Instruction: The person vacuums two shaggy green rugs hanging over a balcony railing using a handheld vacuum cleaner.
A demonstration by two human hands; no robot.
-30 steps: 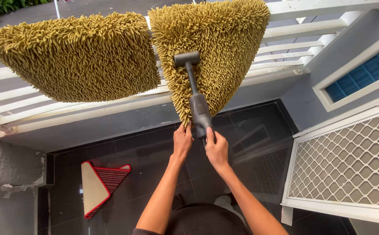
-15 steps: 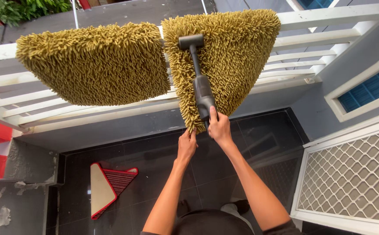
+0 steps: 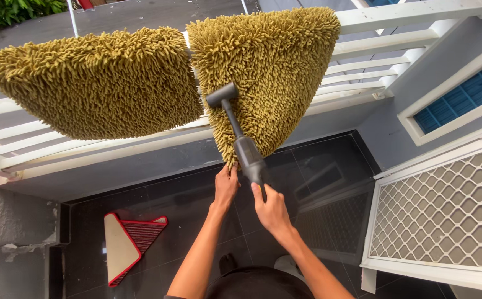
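Note:
Two shaggy olive-yellow mats hang over a white railing [image 3: 374, 19]. My right hand [image 3: 271, 207] grips the handle of a dark grey handheld vacuum [image 3: 246, 152]. Its T-shaped nozzle [image 3: 221, 95] presses on the left part of the right mat [image 3: 268, 66]. My left hand [image 3: 226, 185] pinches the bottom corner of that mat. The left mat [image 3: 97, 80] hangs untouched beside it.
A folded red-edged striped mat [image 3: 127, 241] lies on the dark tiled floor at lower left. A white lattice door panel [image 3: 446, 210] stands at right, with a grey wall and blue window [image 3: 457, 91] above it. Greenery shows beyond the railing at top left.
The vacuum nozzle went up the right mat, then came back down and leftward. My right hand pulled down with it. My left hand kept hold of the mat's bottom corner.

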